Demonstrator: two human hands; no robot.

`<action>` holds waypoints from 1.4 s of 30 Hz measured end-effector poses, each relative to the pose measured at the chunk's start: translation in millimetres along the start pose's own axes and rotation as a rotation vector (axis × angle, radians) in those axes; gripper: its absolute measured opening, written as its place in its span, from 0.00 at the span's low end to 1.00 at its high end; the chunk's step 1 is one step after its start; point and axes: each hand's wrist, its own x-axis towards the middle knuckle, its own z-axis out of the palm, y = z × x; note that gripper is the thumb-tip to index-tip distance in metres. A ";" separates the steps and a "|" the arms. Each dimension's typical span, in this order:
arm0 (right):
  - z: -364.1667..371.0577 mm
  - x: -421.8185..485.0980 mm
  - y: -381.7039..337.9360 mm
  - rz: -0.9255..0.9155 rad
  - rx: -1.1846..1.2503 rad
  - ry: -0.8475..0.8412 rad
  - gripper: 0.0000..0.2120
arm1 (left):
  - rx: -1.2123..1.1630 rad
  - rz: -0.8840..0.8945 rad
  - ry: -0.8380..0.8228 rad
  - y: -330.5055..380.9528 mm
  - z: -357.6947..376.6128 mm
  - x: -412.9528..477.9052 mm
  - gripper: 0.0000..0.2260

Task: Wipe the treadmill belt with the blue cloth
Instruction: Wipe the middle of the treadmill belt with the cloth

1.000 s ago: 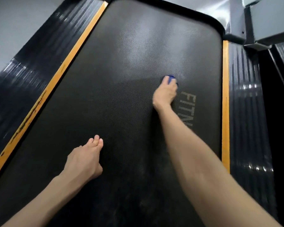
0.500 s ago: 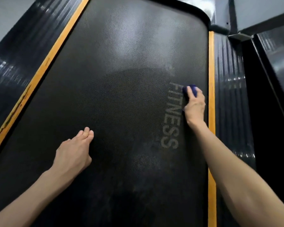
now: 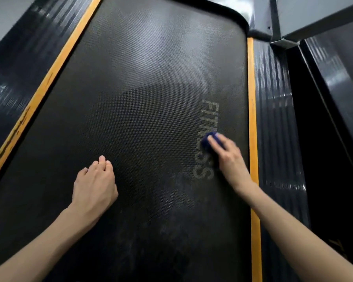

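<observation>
Currently pressing the bunched blue cloth point(image 3: 206, 140) onto the treadmill belt point(image 3: 141, 98) over the FITNESS lettering point(image 3: 210, 112), right hand point(image 3: 230, 157) curled around it; bracing with the left hand point(image 3: 94, 184), fingers straight and together; probably needing even pressure and overlapping strokes toward the orange strip point(image 3: 252, 119).

This looks like a gym or workout room. Right here is a wide black treadmill belt point(image 3: 151, 98) with the word FITNESS point(image 3: 209, 127) printed on it, with orange stripes point(image 3: 253, 119) and ribbed black foot rails point(image 3: 273, 123) beside it.
</observation>
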 end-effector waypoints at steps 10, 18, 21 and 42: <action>-13.6 -45.6 -48.8 0.247 0.070 -0.037 0.33 | -0.127 0.443 0.067 44.0 20.6 2.2 0.28; -15.4 -56.9 -21.0 0.051 -0.093 -0.089 0.34 | -0.151 0.364 0.094 53.1 26.5 7.3 0.25; -8.7 3.8 -9.8 0.352 0.022 0.039 0.30 | -0.137 0.365 0.113 54.7 32.8 6.6 0.26; 4.5 -71.5 -75.7 0.235 0.280 -0.027 0.25 | -0.293 0.336 0.028 49.0 25.4 7.9 0.29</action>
